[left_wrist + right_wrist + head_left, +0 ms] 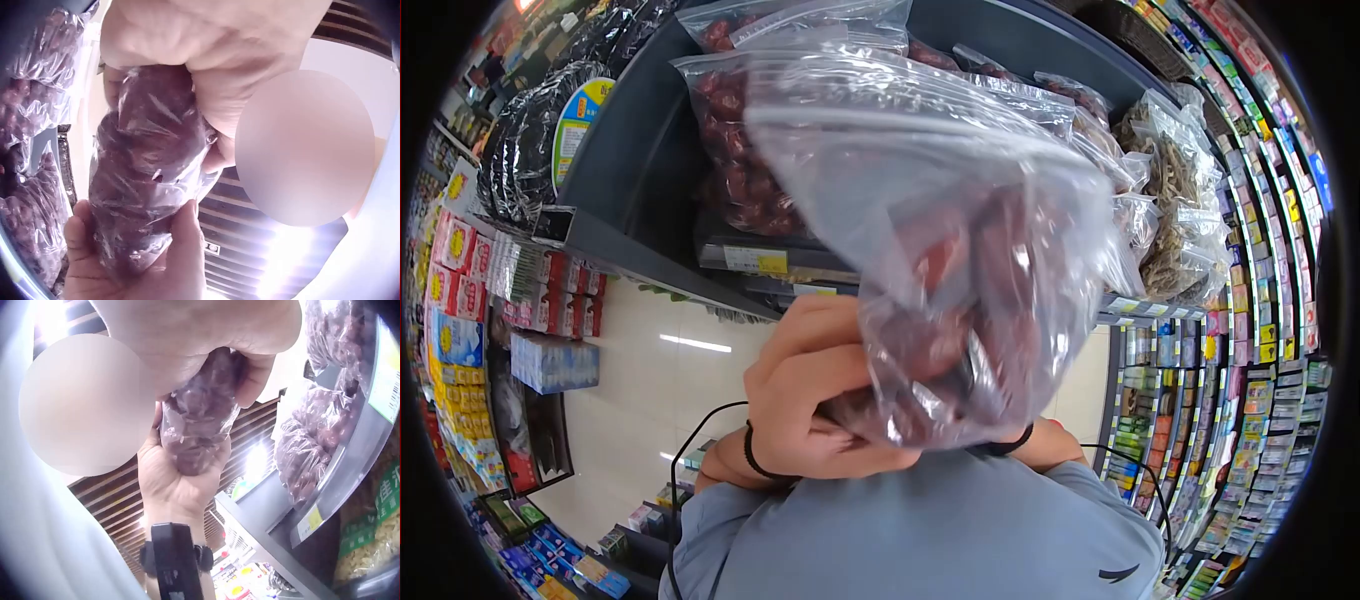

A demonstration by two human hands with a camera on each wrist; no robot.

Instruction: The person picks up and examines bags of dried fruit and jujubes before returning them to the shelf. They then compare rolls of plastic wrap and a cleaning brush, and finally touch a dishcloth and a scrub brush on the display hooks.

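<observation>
Closest to the head camera is the person's grey sleeve and shoulder, and just above it both hands come together round the bottom of a clear plastic bag of dark red fruit. The left hand wraps its fingers round the lower end of the bag, a black band on its wrist; the left wrist view shows the bag pinched between thumb and fingers. The right hand is mostly hidden behind the bag in the head view, only its wrist with a black band showing — from the right wrist view its fingers are curled round the upper part of the bag, while the left hand cups it from below. So each hand is grasping the bag, which is held up in the air in front of the shelf, not resting on it.

Behind the bag stands a dark shelf tilted across the view. More clear bags of red fruit lie on it towards its left end, and bags of paler dried goods lie at its right end. Price labels run along the shelf's front edge.

Farther off — on both sides — rows of coloured packets fill other store shelves, over a pale floor.
</observation>
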